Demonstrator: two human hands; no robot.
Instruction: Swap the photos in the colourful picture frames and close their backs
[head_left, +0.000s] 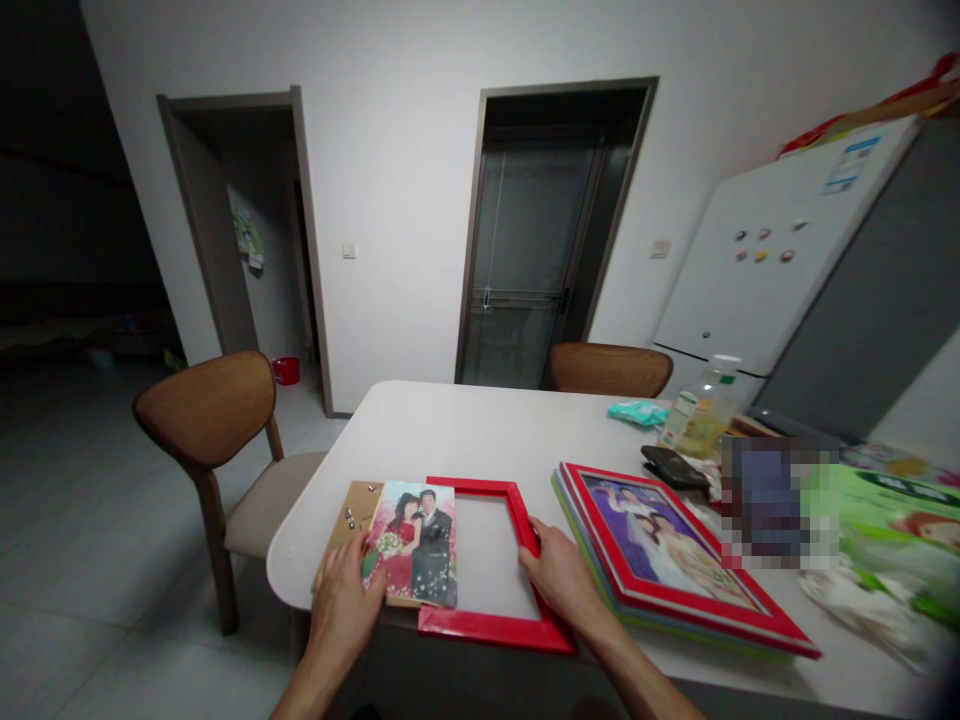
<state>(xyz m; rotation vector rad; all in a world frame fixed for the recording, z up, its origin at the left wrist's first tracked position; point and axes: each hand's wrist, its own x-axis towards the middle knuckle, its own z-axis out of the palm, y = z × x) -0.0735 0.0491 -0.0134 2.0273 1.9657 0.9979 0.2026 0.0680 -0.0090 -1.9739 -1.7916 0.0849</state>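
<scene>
A red picture frame (495, 628) lies on the white table near its front edge, and its middle is see-through to the tabletop. Around its right bar is my right hand (559, 572), with the fingers closed on it. A wedding photo (420, 548) of a couple overlaps the frame's left end and hides the left bar. My left hand (349, 590) grips the photo at its lower left, thumb on the picture. Under the photo's left side sits a brown backing board (358, 505) with small metal clips.
Right of my right hand lies a stack of framed photos (667, 540), a red one on top. Beyond are a dark phone (675, 470), a bottle (701, 410), a teal packet (637, 412) and a green package (892, 510). Wooden chairs (210, 410) stand around the table (450, 420).
</scene>
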